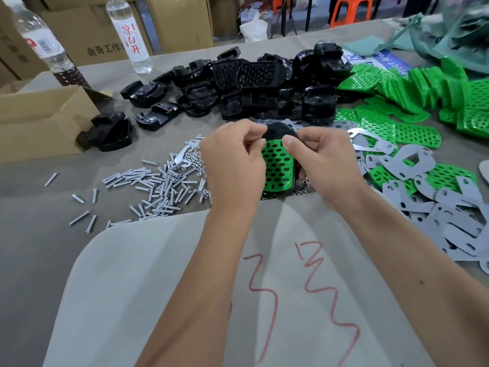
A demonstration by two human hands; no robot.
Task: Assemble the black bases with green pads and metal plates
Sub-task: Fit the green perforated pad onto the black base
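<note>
Both hands hold one black base with a green pad seated on it, above the table's middle. Its long axis runs away from the person, rounded black end farthest, pad face up. The left hand curls round the left edge, fingertips pinching at the pad's far corner; the right hand grips the right edge, thumb pressing the pad's top. Bolts lie scattered just left, loose plates right, more bases heaped beyond, spare pads far right. Near the person, a grey sheet with red scribbles offers open room.
</note>
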